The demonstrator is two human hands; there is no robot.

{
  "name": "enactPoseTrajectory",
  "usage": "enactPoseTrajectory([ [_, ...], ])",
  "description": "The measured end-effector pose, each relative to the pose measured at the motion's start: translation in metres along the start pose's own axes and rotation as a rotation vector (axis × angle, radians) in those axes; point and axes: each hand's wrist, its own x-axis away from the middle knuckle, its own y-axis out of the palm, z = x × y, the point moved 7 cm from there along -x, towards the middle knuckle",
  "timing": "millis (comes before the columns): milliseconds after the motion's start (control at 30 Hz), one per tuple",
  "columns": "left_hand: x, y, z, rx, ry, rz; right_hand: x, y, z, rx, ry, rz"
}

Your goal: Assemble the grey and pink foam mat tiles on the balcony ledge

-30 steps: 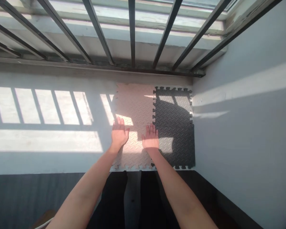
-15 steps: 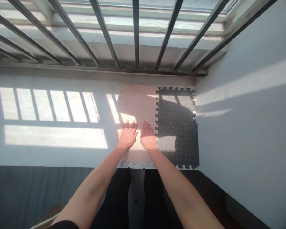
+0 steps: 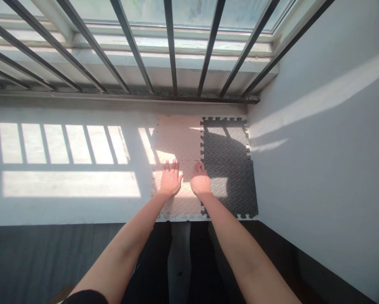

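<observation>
Two pink foam puzzle mats lie one behind the other on the white ledge: a far pink mat (image 3: pixel 179 135) and a near pink mat (image 3: pixel 180 204). To their right are a far dark grey mat (image 3: pixel 227 145) and a near dark grey mat (image 3: pixel 236 185). My left hand (image 3: pixel 170 178) rests palm down on the near pink mat, fingers stretched toward the seam with the far one. Close by, my right hand (image 3: pixel 201 179) lies over the corner where pink and grey mats meet, its fingers extended close together. Neither hand holds anything.
Metal bars (image 3: pixel 170 50) stand along the back of the white ledge (image 3: pixel 66 211), in front of a window. A white wall (image 3: pixel 319 147) bounds the right side. Below the front edge is a dark grey floor (image 3: pixel 50 257).
My right hand has slid right across the near pink mat to the seam with the grey mats. My left hand stays on the pink mat. The view has shifted slightly.
</observation>
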Motion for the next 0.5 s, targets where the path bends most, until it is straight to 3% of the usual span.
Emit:
enactPoseTrajectory([
  [100,0.003,0.005,0.007,0.031,-0.018,0.02,-0.01,-0.013,0.003,-0.019,-0.008,0.073],
  [200,0.006,0.01,0.016,0.057,-0.057,0.053,-0.04,-0.028,0.014,-0.038,-0.03,0.155],
  [333,0.01,0.016,0.025,0.037,-0.041,0.089,-0.108,-0.055,0.022,-0.051,-0.08,0.281],
  [500,0.01,0.021,0.022,0.006,-0.052,0.078,-0.187,-0.085,0.027,-0.06,-0.089,0.377],
])
